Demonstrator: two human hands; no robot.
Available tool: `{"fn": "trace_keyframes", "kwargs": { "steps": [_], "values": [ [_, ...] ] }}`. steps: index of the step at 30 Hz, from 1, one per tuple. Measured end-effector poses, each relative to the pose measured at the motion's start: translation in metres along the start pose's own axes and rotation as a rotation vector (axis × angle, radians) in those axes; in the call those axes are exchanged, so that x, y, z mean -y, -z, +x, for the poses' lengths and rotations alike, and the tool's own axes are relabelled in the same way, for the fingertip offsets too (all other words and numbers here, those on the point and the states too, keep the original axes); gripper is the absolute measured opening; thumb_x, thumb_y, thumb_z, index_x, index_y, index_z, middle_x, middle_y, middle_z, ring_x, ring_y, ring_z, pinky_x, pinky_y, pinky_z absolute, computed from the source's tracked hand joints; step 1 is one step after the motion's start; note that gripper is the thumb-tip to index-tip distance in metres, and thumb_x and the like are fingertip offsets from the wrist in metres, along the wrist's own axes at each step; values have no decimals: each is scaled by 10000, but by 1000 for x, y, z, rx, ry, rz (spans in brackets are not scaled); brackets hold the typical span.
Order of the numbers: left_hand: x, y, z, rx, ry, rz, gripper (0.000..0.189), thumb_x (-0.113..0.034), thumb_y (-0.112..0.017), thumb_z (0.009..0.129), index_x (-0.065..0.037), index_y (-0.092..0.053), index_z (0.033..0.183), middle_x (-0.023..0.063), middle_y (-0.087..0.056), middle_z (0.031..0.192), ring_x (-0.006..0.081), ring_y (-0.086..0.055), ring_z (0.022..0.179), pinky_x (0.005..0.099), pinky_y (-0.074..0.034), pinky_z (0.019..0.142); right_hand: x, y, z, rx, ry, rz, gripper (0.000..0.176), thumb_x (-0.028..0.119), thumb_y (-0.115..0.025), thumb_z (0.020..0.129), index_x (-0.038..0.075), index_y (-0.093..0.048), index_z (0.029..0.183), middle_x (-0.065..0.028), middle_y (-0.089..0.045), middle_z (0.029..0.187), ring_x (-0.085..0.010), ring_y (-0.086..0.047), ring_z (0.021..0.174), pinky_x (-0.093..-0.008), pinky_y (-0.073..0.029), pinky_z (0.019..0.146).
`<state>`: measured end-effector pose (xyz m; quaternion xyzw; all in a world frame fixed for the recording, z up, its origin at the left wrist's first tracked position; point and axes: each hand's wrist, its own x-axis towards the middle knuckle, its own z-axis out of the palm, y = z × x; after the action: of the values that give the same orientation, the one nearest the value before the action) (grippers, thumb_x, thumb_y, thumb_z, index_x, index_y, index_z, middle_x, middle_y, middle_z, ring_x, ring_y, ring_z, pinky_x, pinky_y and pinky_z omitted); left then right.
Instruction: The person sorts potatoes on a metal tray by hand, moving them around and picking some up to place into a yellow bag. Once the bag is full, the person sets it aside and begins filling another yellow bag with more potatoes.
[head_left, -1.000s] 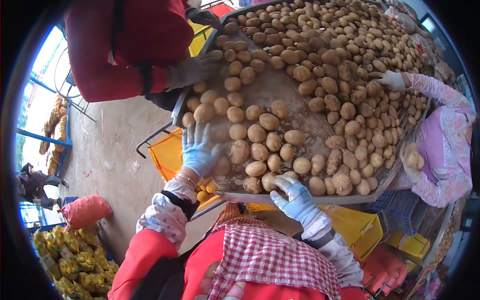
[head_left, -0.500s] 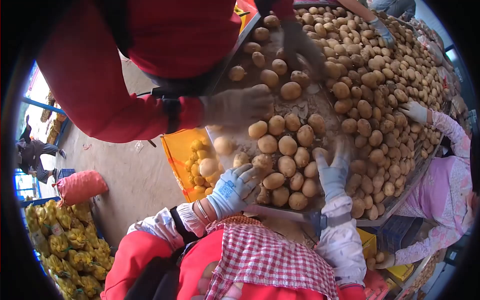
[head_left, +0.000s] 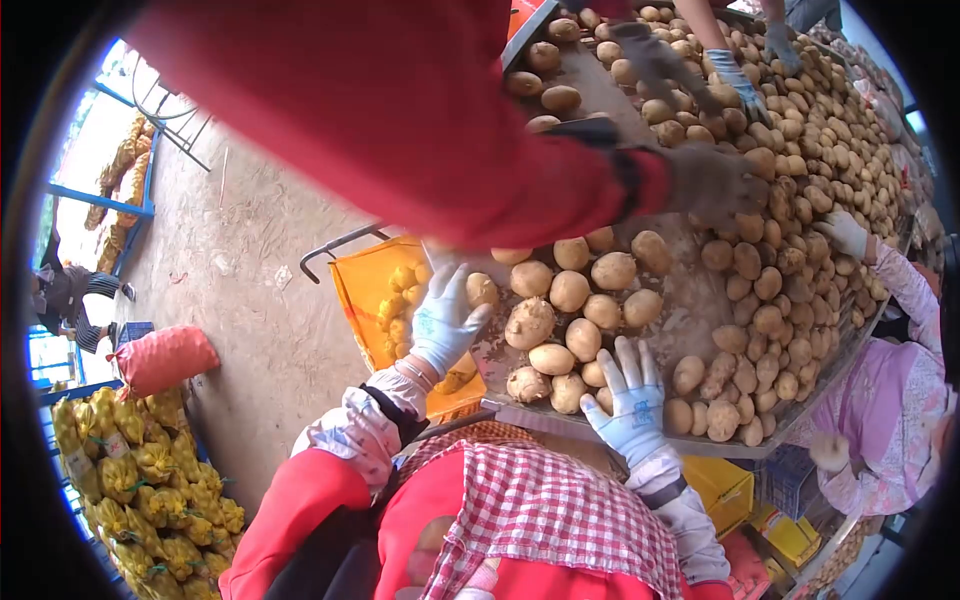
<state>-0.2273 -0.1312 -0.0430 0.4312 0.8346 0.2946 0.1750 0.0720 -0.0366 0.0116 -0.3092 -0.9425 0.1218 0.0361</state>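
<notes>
My left hand [head_left: 442, 322], in a pale blue and white glove, is at the table's left edge, above the mouth of an orange bag [head_left: 372, 290] with potatoes in it. Its fingers are apart and hold nothing. My right hand [head_left: 630, 405], gloved alike, lies at the front edge with fingers spread, beside a group of loose potatoes [head_left: 570, 290]. Those potatoes rest on the metal sorting table [head_left: 685, 295] between my hands. A lumpy potato [head_left: 530, 323] lies among them.
A co-worker's red sleeve [head_left: 560, 190] and dark glove [head_left: 712, 182] reach across the table. A large potato heap [head_left: 800, 180] covers the right side, where other gloved hands work. A red sack [head_left: 165, 360] and yellow bags [head_left: 150, 480] stand on the floor at left.
My left hand has moved up and left toward the bag. My right hand has moved down to the front edge. The co-worker's red arm has swung right, toward the heap.
</notes>
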Motion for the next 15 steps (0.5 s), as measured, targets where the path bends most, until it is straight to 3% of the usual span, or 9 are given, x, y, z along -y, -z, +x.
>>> {"fn": "trace_keyframes", "kwargs": {
  "steps": [2, 4, 6, 7, 8, 10, 12, 14, 15],
  "values": [
    [-9, 3, -1, -84, -36, 117, 636, -314, -702, 819, -68, -474, 1360, 188, -536, 1313, 389, -577, 1113, 445, -498, 906, -6, -6, 1, -45, 16, 41, 692, 387, -734, 762, 136, -501, 1363, -169, -412, 1456, -423, -360, 1345, -551, -335, 1079],
    [-19, 13, -1, -197, -123, 157, 610, -301, -718, 798, -73, -509, 1325, 169, -572, 1252, 370, -616, 1025, 442, -521, 828, -16, -14, -2, -270, -175, 51, 665, 370, -731, 771, 128, -511, 1350, -183, -435, 1430, -413, -398, 1319, -537, -358, 1060],
    [-37, 27, -3, -59, -178, 137, 571, -248, -739, 773, -84, -553, 1287, 177, -573, 1253, 368, -606, 1058, 453, -515, 837, -12, -1, -7, -103, -412, -45, 679, 347, -731, 790, 77, -486, 1364, -206, -526, 1321, -390, -525, 1173, -507, -439, 957],
    [-52, 31, -1, 75, -313, 157, 571, -276, -743, 771, -97, -559, 1280, 157, -589, 1206, 350, -624, 984, 455, -523, 772, -12, -7, -12, -101, -444, 37, 689, 346, -735, 785, 69, -487, 1364, -208, -566, 1246, -392, -559, 1100, -484, -461, 922],
    [-61, 23, -5, 50, -500, 252, 597, -342, -727, 788, -111, -547, 1309, 155, -590, 1171, 337, -633, 933, 449, -525, 741, -12, -13, -16, -102, -475, 118, 698, 346, -740, 780, 61, -487, 1365, -211, -606, 1172, -394, -593, 1027, -462, -482, 887],
    [-75, 9, -7, 275, -519, 356, 617, -390, -686, 824, -140, -507, 1359, 154, -580, 1156, 335, -634, 922, 450, -526, 731, 9, 0, -2, -167, -391, 316, 691, 342, -738, 776, 61, -500, 1361, -199, -647, 1023, -384, -631, 880, -442, -512, 793],
    [-77, 11, -1, 368, -444, 333, 630, -387, -673, 838, -151, -475, 1387, 158, -573, 1155, 340, -632, 937, 457, -524, 738, 22, 1, 8, -91, -69, -11, 641, 299, -734, 780, 80, -529, 1346, -137, -671, 828, -326, -653, 742, -449, -511, 680],
    [-66, 17, 7, 476, -398, 256, 649, -364, -654, 861, -183, -410, 1435, 173, -563, 1147, 345, -631, 970, 459, -525, 761, 26, 4, 15, -16, -247, 366, 559, 262, -719, 797, 97, -570, 1310, -133, -673, 844, -316, -657, 787, -438, -522, 718],
    [-60, 19, 9, 479, -425, 244, 657, -351, -661, 857, -168, -406, 1434, 181, -562, 1137, 357, -626, 967, 460, -524, 764, 24, 3, 14, -21, -245, 369, 559, 262, -719, 797, 97, -570, 1310, -133, -673, 844, -316, -657, 787, -438, -522, 718]
  ]
}}
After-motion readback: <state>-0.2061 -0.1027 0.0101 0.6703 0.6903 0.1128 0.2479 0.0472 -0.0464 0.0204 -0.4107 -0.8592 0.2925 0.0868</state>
